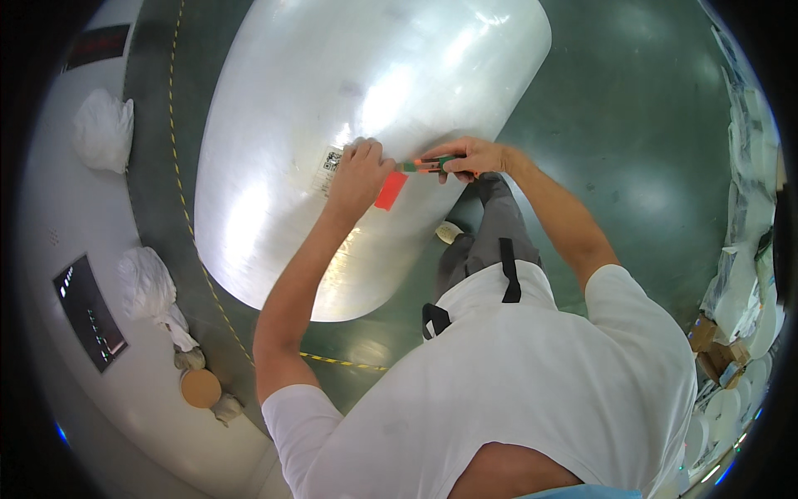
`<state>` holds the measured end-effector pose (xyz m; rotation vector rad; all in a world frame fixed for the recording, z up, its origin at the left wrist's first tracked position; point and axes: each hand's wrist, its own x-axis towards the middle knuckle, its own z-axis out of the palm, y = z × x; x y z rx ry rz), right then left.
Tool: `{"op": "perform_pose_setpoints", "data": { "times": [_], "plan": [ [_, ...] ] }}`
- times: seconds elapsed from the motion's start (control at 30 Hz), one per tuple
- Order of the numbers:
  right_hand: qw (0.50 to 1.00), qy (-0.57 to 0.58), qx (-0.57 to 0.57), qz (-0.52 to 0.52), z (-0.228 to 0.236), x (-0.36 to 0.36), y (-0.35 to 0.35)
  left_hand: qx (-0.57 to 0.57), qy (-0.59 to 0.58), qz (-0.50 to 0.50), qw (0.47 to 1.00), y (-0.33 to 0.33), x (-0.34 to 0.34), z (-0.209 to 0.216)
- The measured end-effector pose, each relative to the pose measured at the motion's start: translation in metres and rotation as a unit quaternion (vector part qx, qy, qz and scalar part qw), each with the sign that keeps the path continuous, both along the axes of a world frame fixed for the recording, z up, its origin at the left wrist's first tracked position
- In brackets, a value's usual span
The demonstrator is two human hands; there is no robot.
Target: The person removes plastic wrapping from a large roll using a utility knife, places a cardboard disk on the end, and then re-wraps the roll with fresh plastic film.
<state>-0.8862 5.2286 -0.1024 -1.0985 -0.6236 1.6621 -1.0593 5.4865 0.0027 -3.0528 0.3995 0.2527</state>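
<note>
Before me lies a large silvery-white roll (307, 108) with a shiny, rounded surface. My left hand (362, 173) rests on it with fingers bent and closed, just right of a white label with a printed square code (327, 166). Whether the fingertips pinch anything is hidden. A bright red sticker (390, 192) lies beside that hand. My right hand (472, 158) grips what looks like a green, black and orange utility knife (434, 165). Its front end points left and reaches close to my left fingers, above the red sticker.
Yellow-and-black floor tape (184, 208) runs along the left side of the roll. By the left wall are white bundles (148, 283) and a round brown disc (200, 387). Cardboard boxes (720, 358) and white wrapped goods (740, 283) line the right side.
</note>
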Motion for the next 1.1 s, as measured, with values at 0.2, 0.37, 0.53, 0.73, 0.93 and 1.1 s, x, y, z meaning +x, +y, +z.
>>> {"op": "perform_pose_setpoints", "data": {
  "times": [0.2, 0.37, 0.53, 0.73, 0.93, 1.1],
  "plan": [
    [0.979, 0.194, 0.000, -0.064, -0.012, -0.035, -0.018, -0.041, -0.026, -0.037, 0.998, 0.005, -0.002, -0.008],
    [0.978, 0.181, 0.018, -0.105, -0.011, -0.051, -0.024, -0.057, -0.023, -0.099, 0.993, 0.014, 0.003, -0.005],
    [0.979, 0.173, 0.007, -0.110, -0.003, -0.049, -0.021, -0.092, -0.049, -0.098, 0.990, 0.011, 0.007, -0.010],
    [0.980, 0.165, -0.011, -0.114, -0.013, -0.048, -0.023, -0.066, -0.054, -0.125, 0.988, 0.016, -0.004, -0.023],
    [0.971, 0.159, -0.057, -0.168, -0.002, -0.063, -0.030, -0.153, -0.044, -0.087, 0.983, 0.060, -0.055, -0.013],
    [0.974, 0.122, -0.025, -0.189, 0.014, -0.073, -0.027, -0.087, -0.019, -0.011, 0.996, 0.048, -0.049, -0.019]
  ]
}}
